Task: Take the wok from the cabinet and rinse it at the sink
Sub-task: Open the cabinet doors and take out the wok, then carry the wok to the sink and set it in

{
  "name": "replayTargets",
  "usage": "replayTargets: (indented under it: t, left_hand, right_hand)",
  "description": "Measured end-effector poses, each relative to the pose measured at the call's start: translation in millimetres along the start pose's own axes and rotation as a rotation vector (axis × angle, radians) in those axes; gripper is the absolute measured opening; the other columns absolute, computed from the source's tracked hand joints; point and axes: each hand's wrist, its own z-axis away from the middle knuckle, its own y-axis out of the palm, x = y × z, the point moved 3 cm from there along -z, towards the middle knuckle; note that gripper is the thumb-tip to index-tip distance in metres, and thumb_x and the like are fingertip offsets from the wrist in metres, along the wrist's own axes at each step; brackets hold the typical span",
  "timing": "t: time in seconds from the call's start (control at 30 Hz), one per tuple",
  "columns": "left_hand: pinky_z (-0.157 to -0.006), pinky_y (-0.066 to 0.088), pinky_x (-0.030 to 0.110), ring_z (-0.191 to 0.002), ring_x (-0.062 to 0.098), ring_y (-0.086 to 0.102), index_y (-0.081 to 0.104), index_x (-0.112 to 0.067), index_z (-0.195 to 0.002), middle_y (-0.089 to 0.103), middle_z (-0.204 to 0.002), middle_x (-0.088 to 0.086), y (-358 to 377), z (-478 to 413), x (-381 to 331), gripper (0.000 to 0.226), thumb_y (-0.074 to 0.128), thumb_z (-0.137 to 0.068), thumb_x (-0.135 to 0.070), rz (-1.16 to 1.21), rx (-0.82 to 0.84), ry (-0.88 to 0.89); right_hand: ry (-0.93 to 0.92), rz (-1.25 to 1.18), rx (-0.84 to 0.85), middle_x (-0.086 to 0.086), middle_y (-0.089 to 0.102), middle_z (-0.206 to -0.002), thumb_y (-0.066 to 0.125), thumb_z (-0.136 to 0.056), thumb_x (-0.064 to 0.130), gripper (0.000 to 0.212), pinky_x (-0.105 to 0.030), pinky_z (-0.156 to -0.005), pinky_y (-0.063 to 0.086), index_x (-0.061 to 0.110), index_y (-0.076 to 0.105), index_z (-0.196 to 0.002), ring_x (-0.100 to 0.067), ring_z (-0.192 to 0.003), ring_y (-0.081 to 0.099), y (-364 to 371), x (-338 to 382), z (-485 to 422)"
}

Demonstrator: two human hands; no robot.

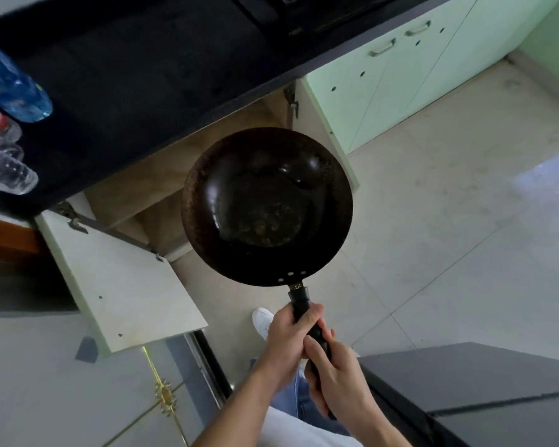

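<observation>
Wok of dark round metal [267,204], gripped by both hands, held in the air in front of the open pale-wood cabinet [149,185].
Nearer the bowl the left hand [288,337] wraps the black handle [299,296]; the right hand [336,379] clasps its end, hiding it. Fetching looks done; next, the wok needs carrying level to a sink, which is nowhere in view. Clear plastic bottles [10,88] left of the cabinet are cut off.

Left hand [288,341], right hand [338,375] grip wok handle [299,296], left ahead.
</observation>
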Motion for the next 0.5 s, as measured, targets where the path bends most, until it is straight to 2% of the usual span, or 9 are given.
replayTargets:
  t: [0.1,0.23,0.37,0.5]
  left_hand:
    - [-0.092,0.055,0.051,-0.066,0.024,0.063,0.056,-0.002,-0.088,0.057,-0.069,0.013,9.0,20.5,-6.8,0.023,0.069,-0.089,-0.021,-0.029,0.036,0.040]
    - [-0.093,0.053,0.054,-0.066,0.024,0.064,0.058,-0.005,-0.087,0.059,-0.069,0.012,22.1,40.0,-20.5,0.020,0.069,-0.087,-0.022,-0.083,0.051,0.084]
    - [-0.088,0.056,0.050,-0.060,0.021,0.059,0.058,-0.007,-0.082,0.057,-0.062,0.008,43.4,52.2,-41.2,0.016,0.069,-0.087,-0.017,-0.092,0.058,0.152]
    - [-0.082,0.057,0.043,-0.057,0.019,0.056,0.055,-0.006,-0.084,0.055,-0.058,0.005,69.1,55.5,-68.8,0.013,0.064,-0.092,-0.010,-0.135,0.102,0.213]
  right_hand:
    - [-0.023,-0.025,-0.017,-0.008,0.050,-0.049,0.046,-0.104,0.020,0.036,-0.027,-0.039,0.030,-0.004,0.055,-0.079,-0.016,-0.036,0.040,-2.3,3.1,20.1]
    - [-0.063,-0.054,-0.052,-0.007,0.053,-0.052,0.047,-0.103,0.019,0.033,-0.032,-0.044,0.035,-0.005,0.057,-0.082,-0.019,-0.043,0.045,-3.7,13.4,39.7]
    - [-0.111,-0.106,-0.076,-0.005,0.052,-0.050,0.046,-0.103,0.012,0.030,-0.028,-0.040,0.033,0.003,0.057,-0.076,-0.015,-0.038,0.042,-9.3,33.0,55.6]
    - [-0.163,-0.148,-0.106,-0.009,0.049,-0.049,0.043,-0.102,0.008,0.030,-0.024,-0.036,0.032,0.002,0.052,-0.073,-0.016,-0.034,0.040,-19.4,62.8,65.7]
